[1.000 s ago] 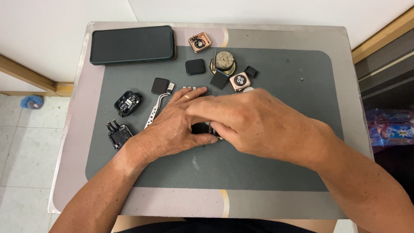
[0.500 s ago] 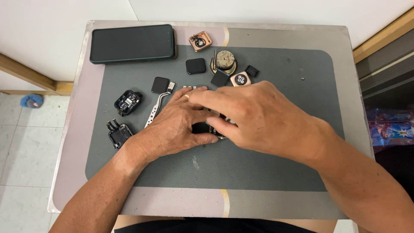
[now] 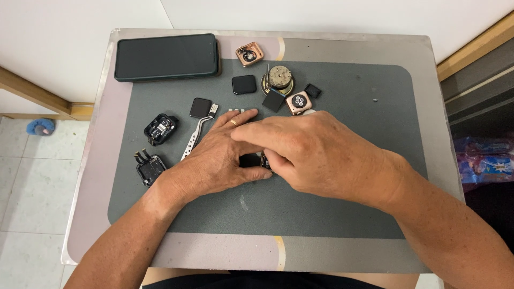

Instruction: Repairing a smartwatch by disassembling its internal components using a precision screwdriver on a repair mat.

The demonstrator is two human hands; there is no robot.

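Observation:
Both my hands meet at the middle of a dark grey mat (image 3: 332,214). My left hand (image 3: 214,155), with a ring on one finger, and my right hand (image 3: 316,152) together grip a small black watch part (image 3: 250,160), mostly hidden between the fingers. My right hand lies partly over the left one. Metal tweezers (image 3: 194,137) lie just left of my left hand. Two opened black watch cases (image 3: 159,128) (image 3: 148,167) sit further left.
A dark phone (image 3: 167,56) lies at the table's back left. Near the back of the mat are a rose-gold watch case (image 3: 249,53), a black square screen (image 3: 243,84), a round metal piece (image 3: 280,77), another rose-gold watch body (image 3: 298,102) and small black squares. Floor drops off left.
My right hand has shifted slightly up and over the left hand; the left fingers have stretched a little farther back. The parts on the mat have not moved.

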